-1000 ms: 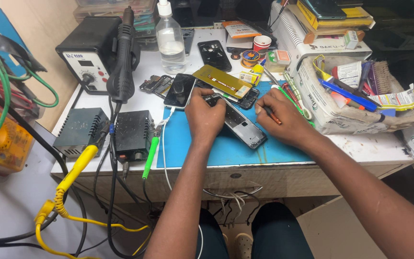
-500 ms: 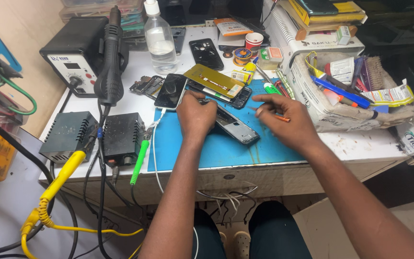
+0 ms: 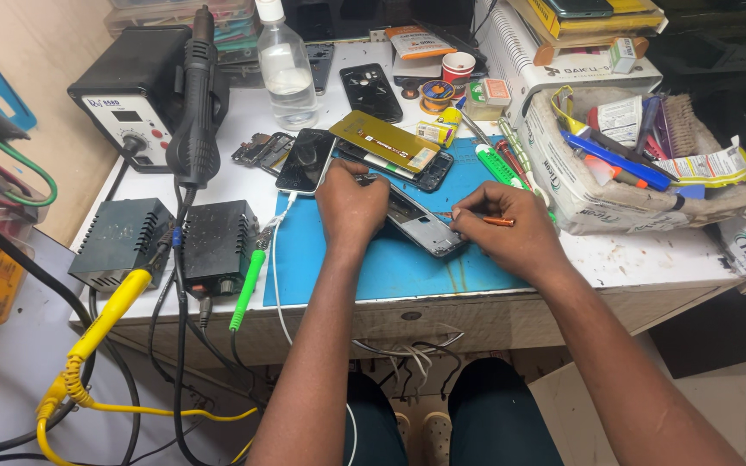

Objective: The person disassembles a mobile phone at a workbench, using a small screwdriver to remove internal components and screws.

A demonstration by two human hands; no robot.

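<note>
While the view has drawn in closer than a moment ago, the desk [image 3: 632, 259] looks unchanged, its blue mat [image 3: 373, 259] near the front edge. On the mat, the phone frame [image 3: 420, 223] lies where it was. The left hand [image 3: 351, 205] keeps pressing it flat, fingers curled; the right hand [image 3: 507, 229], closed on an orange-handled screwdriver [image 3: 494, 221], has lowered to its end, so work continues

mat [image 3: 364, 259] blue | phone frame [image 3: 425, 226] grey | tool [image 3: 498, 222] orange | board [image 3: 383, 140] gold
</note>
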